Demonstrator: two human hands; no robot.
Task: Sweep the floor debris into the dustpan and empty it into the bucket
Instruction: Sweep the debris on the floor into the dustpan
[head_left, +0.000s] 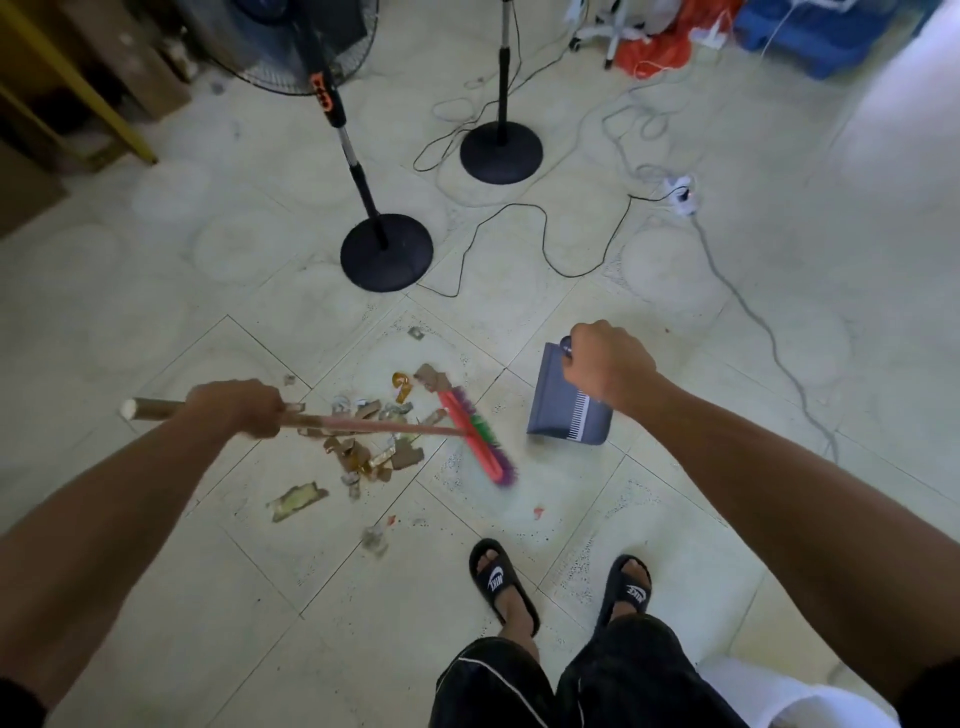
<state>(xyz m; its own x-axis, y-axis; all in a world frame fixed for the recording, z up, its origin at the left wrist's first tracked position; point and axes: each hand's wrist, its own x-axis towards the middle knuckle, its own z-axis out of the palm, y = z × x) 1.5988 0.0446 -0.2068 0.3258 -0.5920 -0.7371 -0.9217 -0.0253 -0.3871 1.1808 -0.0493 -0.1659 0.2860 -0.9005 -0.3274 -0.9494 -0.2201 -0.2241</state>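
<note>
While left hand (236, 408) grips broom (480, 441) | right hand (610, 366) clasps dustpan (558, 410) | debris (371, 441) between

This looks like a lived-in room used for storage or casual work, not a tidy home parlour. The floor (519, 675) is pale square tile, scuffed with ring marks. Two pedestal fans stand on round black bases (387, 252), (501, 152), their thin black cords (545, 234) trailing loose to a white power strip (681, 195). Cardboard and wooden pieces (78, 93) crowd the far left corner, and a blue crate (821, 31) sits beside orange plastic bags (660, 47) at the far right.
</note>
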